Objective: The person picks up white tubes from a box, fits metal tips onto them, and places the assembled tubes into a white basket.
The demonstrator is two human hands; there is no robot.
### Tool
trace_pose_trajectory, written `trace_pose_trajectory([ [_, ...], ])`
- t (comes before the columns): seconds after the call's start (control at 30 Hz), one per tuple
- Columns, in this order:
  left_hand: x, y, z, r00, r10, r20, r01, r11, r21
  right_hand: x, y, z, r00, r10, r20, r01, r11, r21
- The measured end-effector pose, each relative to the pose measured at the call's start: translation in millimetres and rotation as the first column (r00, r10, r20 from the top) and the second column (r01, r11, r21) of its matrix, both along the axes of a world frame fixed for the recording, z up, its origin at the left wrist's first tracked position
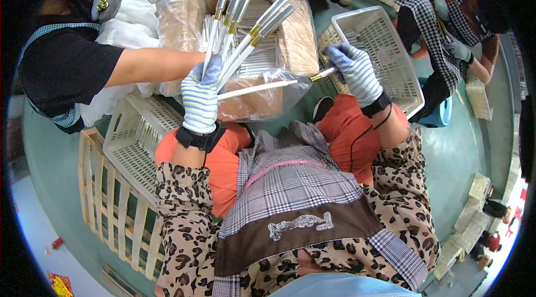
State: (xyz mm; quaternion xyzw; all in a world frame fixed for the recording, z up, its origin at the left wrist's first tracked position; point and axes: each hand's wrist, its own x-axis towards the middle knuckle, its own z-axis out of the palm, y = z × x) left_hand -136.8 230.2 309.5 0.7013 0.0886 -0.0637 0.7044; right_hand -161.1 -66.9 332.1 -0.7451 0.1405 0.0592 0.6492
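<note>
My left hand (pixel 200 98), in a striped knit glove, is closed around a fan of white rods (pixel 229 69). Silver sleeves with gold collars (pixel 269 22) cap their upper ends. From the same hand a bare-ended white rod (pixel 258 89) points to the right. My right hand (pixel 357 73), gloved alike, pinches a short silver sleeve with a gold end (pixel 322 74), which faces the bare rod's tip across a small gap. Part of the sleeve is hidden by my fingers. Beneath my left hand is an open, plastic-lined carton (pixel 298 37) with many white rods inside.
A white crate (pixel 410 93) with metal pieces stands at my right, and another crate (pixel 120 140) at my left beside a wooden slatted frame (pixel 114 202). A co-worker's arm (pixel 153 68) reaches toward the carton; that person's gloved hand (pixel 107 3) holds brass-coloured fittings. More people sit farther off.
</note>
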Motion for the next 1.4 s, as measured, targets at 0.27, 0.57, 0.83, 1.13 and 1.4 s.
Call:
trace_pose_trajectory([
  [0.27,-3,-11,8,0.999,0.049,-0.014,-0.049,0.999,-0.005,1,16,-20,0.993,-0.073,0.096,0.077,0.996,-0.033],
  [0.57,-3,-6,2,0.997,0.064,0.032,-0.065,0.998,0.005,-7,15,-20,0.954,0.254,0.160,-0.245,0.967,-0.074],
  [0.83,-17,-14,-6,0.994,-0.109,-0.011,0.109,0.983,0.148,-32,29,-15,0.836,0.499,0.229,-0.465,0.865,-0.187],
  [1.13,-8,-5,8,0.992,0.121,-0.032,-0.120,0.993,0.018,-13,-2,4,0.972,0.235,0.013,-0.231,0.941,0.247],
  [1.4,-1,-4,18,0.943,0.316,-0.101,-0.326,0.940,-0.105,-17,-9,-5,0.973,0.229,-0.018,-0.220,0.952,0.213],
])
